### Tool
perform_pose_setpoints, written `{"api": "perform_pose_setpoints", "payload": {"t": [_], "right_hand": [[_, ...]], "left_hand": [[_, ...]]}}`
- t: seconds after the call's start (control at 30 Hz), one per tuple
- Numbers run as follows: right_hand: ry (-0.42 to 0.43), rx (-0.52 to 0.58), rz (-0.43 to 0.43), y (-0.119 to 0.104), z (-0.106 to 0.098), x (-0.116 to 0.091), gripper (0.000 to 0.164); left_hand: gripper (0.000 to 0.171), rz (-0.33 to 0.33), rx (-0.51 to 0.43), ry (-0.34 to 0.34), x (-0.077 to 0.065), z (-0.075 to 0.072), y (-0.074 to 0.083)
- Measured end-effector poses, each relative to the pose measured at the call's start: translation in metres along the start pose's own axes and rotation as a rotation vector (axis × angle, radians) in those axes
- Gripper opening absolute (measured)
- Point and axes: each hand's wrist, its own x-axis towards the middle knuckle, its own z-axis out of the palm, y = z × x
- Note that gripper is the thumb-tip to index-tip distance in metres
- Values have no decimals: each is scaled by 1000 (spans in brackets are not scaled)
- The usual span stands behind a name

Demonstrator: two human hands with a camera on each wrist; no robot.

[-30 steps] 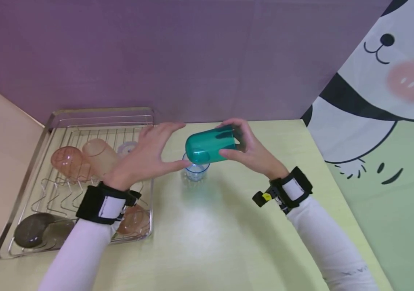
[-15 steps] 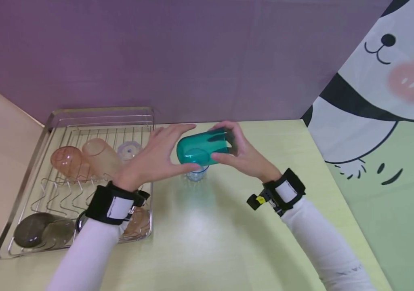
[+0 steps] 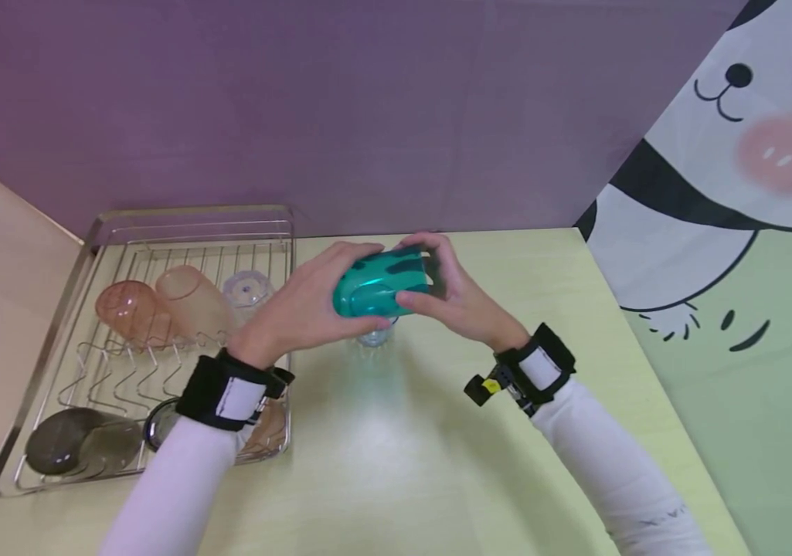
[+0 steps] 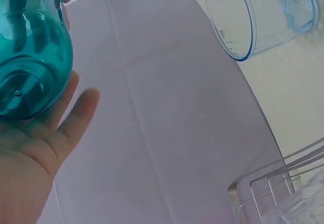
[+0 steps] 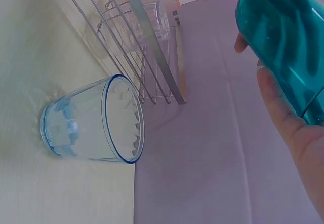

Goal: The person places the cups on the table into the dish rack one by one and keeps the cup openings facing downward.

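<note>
A translucent green cup (image 3: 378, 286) lies sideways in the air over the table, held between both hands. My right hand (image 3: 461, 300) grips it near its open end, thumb (image 3: 418, 301) along the near side. Around the rounded base end, my left hand (image 3: 308, 305) has its fingers at the far side and its thumb at the near side. The left wrist view shows the base of the green cup (image 4: 30, 77) against that palm. Below the cup, a clear tumbler with a blue rim (image 5: 91, 122) stands upright on the table, mostly hidden in the head view.
At the left stands a wire dish rack (image 3: 291, 262). It bears an orange cup (image 3: 131, 309), a pale pink cup (image 3: 190, 297), a clear cup (image 3: 246, 286) and a dark grey cup (image 3: 62, 440). A purple wall covering (image 3: 396, 116) rises behind the table (image 3: 396, 463).
My right hand has brought the green cup slightly left. My left hand has moved right and closed round the cup's base end.
</note>
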Motion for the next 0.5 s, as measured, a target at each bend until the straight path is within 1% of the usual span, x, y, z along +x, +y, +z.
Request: {"api": "perform_pose_setpoints", "payload": {"t": [0.23,0.5], "right_hand": [[-12,16,-7,-1,2,0,79],[-16,27,-12,-1,3,0,85]], "left_hand": [[81,10,-4,13,-2,0,-3],[80,70,13,47,-3,1,-6]]}}
